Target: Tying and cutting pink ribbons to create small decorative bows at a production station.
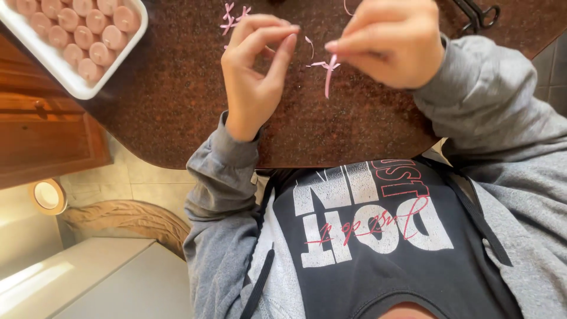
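Here, a small pink ribbon bow (328, 66) is pinched in the right hand (390, 41) above a speckled brown stone counter (177, 100).
The left hand (257, 71) is held just beside it, fingers curled, nothing gripped. A white tray (71, 85) of pink candles (82, 26) is set at the counter's corner, another bow (232, 18) nearby; wooden cabinets (47, 130) and a tiled floor (147, 177) are seen below.

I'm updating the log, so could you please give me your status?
Right hand pinching small pink ribbon bow. Left hand beside it, fingertips nearly touching, grip unclear. Spare pink bows lie beyond.
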